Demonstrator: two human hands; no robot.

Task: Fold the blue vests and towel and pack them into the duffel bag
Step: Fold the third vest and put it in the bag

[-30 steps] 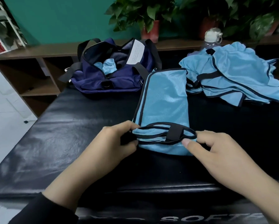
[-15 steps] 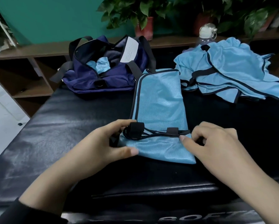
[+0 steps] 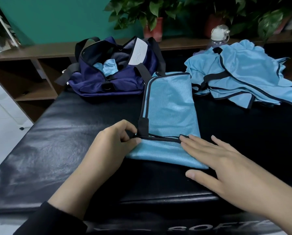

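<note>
A light blue vest (image 3: 170, 107) with black trim lies folded into a long strip on the black padded table (image 3: 57, 150). Its near end is turned up over itself. My left hand (image 3: 111, 146) pinches the black strap at the fold's left corner. My right hand (image 3: 214, 160) lies flat with straight fingers, pressing the fold's right end. The navy duffel bag (image 3: 108, 82) stands open at the back left with blue cloth inside it. A loose heap of blue vests (image 3: 243, 78) lies at the back right.
A clear water bottle (image 3: 219, 36) with a white cap stands behind the heap. Potted plants (image 3: 152, 19) line a brown shelf (image 3: 31, 53) along the green wall. The table's left edge drops to a white tiled floor (image 3: 3, 116).
The loose black straps at the vest's near end have been flattened. My right hand went from pinching the strap to lying flat on the fold. My left hand still pinches the left corner.
</note>
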